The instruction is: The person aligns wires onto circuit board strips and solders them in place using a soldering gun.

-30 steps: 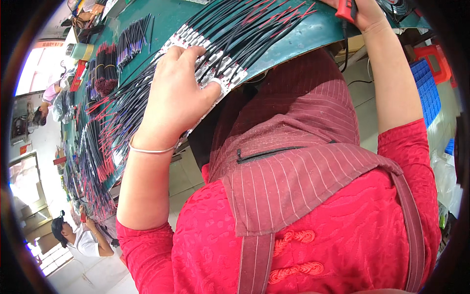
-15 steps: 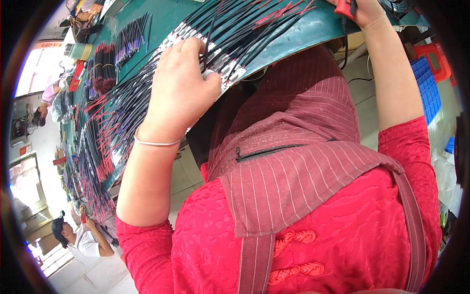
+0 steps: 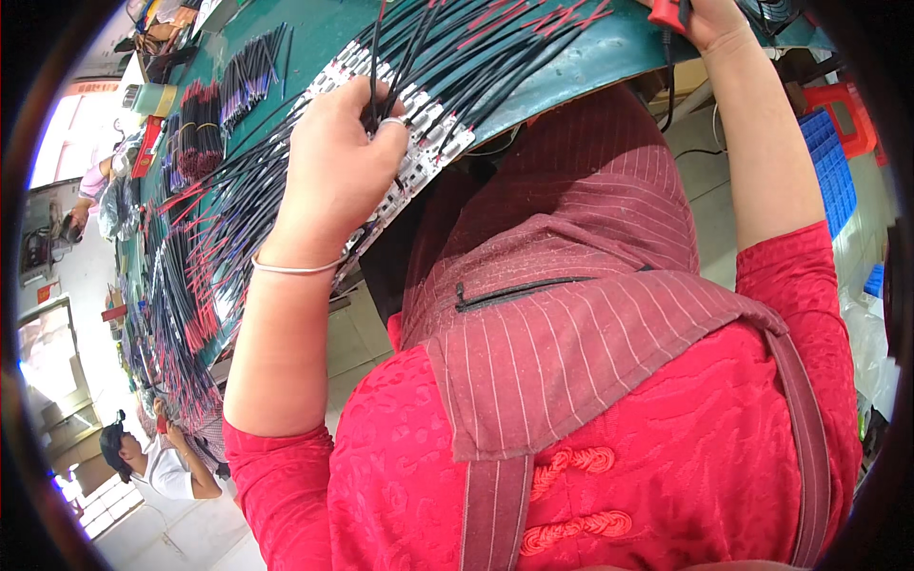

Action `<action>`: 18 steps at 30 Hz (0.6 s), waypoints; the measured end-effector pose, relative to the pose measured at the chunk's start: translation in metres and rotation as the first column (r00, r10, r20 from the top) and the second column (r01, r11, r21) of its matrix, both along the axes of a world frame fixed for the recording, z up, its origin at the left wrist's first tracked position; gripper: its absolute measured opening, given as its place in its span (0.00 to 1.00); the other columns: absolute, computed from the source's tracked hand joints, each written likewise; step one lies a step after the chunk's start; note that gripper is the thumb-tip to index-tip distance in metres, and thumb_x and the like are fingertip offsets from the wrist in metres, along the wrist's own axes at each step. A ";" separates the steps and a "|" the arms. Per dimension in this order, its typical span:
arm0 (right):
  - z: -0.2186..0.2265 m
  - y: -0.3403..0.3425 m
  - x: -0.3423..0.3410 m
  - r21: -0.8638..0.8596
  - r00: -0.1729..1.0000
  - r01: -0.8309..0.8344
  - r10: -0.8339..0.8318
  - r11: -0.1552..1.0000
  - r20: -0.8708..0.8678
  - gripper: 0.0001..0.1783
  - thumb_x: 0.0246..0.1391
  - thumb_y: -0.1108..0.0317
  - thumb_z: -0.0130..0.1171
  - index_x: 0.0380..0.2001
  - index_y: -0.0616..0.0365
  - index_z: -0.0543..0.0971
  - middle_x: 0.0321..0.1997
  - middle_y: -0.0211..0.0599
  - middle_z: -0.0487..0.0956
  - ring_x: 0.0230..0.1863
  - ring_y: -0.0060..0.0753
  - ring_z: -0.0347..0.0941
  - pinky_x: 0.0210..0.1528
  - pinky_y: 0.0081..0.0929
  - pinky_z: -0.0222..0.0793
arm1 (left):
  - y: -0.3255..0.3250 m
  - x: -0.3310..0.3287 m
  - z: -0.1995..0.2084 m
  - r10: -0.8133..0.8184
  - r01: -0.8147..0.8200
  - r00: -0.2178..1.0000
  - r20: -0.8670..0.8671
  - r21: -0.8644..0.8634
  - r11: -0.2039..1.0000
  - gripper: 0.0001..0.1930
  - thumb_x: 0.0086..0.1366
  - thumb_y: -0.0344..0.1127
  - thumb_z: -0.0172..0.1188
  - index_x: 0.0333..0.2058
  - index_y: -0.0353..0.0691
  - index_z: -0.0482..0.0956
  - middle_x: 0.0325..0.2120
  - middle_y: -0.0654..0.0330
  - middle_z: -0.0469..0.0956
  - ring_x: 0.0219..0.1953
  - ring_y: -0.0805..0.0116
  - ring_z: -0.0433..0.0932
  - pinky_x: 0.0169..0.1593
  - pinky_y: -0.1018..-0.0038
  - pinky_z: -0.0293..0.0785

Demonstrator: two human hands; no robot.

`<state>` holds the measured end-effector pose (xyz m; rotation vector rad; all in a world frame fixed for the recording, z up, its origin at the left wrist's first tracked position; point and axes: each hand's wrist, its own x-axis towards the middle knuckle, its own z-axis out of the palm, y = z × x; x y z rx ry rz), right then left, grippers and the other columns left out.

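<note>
My left hand [image 3: 333,167] is over a white circuit board strip [image 3: 419,171] at the edge of the green table. Its thumb and index finger are closed around the lower end of a black wire [image 3: 374,48], which stands up from the board. A whitish band shows at the thumb. Many black wires with red tips [image 3: 533,76] fan out from the board across the table. My right hand [image 3: 714,24], cut off by the top edge, is closed on a red-handled tool [image 3: 670,14] with a black cord; the tool's working end is out of view.
Bundled wires [image 3: 198,133] and a loose wire pile [image 3: 181,295] lie along the green table [image 3: 609,48] to the left. A blue plastic crate [image 3: 826,171] and a red plastic item [image 3: 847,119] are at right. A co-worker in a dark cap [image 3: 143,457] sits at lower left.
My left hand has shifted slightly left and down along the board, baring more of its near edge. The upright wire by its fingers has moved left. My right hand has hardly moved.
</note>
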<state>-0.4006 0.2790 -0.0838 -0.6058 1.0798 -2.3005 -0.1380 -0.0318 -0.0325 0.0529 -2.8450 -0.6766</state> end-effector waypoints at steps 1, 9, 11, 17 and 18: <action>0.001 0.000 0.001 0.001 1.000 0.002 -0.002 1.000 0.000 0.24 0.71 0.51 0.54 0.57 0.59 0.76 0.47 0.33 0.83 0.45 0.30 0.83 0.58 0.53 0.77 | -0.003 0.000 0.003 0.000 -0.005 0.999 0.048 0.113 0.994 0.12 0.56 0.31 0.62 0.38 0.32 0.81 0.25 0.52 0.79 0.30 0.60 0.78 0.41 0.65 0.75; 0.002 -0.004 0.005 0.007 0.997 0.066 -0.066 0.998 -0.043 0.23 0.69 0.51 0.57 0.57 0.55 0.76 0.46 0.32 0.83 0.43 0.30 0.83 0.51 0.52 0.82 | -0.055 0.052 0.036 -0.163 0.246 0.968 -0.192 0.859 0.449 0.12 0.71 0.26 0.51 0.50 0.30 0.74 0.52 0.49 0.74 0.59 0.53 0.73 0.70 0.51 0.62; 0.001 -0.003 0.004 0.014 0.997 0.072 -0.071 0.997 -0.036 0.23 0.69 0.51 0.57 0.57 0.55 0.76 0.46 0.31 0.83 0.43 0.30 0.83 0.51 0.52 0.82 | -0.063 0.070 0.039 -0.098 0.186 0.982 -0.160 0.767 0.614 0.09 0.71 0.26 0.55 0.47 0.31 0.77 0.52 0.51 0.75 0.58 0.58 0.74 0.68 0.56 0.63; 0.004 -0.004 0.005 0.003 0.998 0.053 -0.053 0.999 -0.028 0.24 0.69 0.51 0.57 0.58 0.57 0.76 0.46 0.31 0.83 0.43 0.30 0.83 0.54 0.52 0.80 | -0.086 0.122 0.032 0.140 -0.131 0.990 0.001 0.376 0.917 0.06 0.63 0.20 0.64 0.38 0.35 0.86 0.42 0.60 0.76 0.45 0.73 0.74 0.51 0.77 0.69; 0.004 -0.003 0.006 0.003 0.998 0.055 -0.055 0.999 -0.014 0.24 0.69 0.51 0.57 0.58 0.57 0.75 0.46 0.31 0.82 0.44 0.30 0.83 0.55 0.52 0.79 | -0.086 0.125 0.026 0.169 -0.162 0.985 0.016 0.384 0.909 0.07 0.61 0.19 0.65 0.37 0.33 0.87 0.39 0.61 0.75 0.43 0.75 0.73 0.48 0.80 0.69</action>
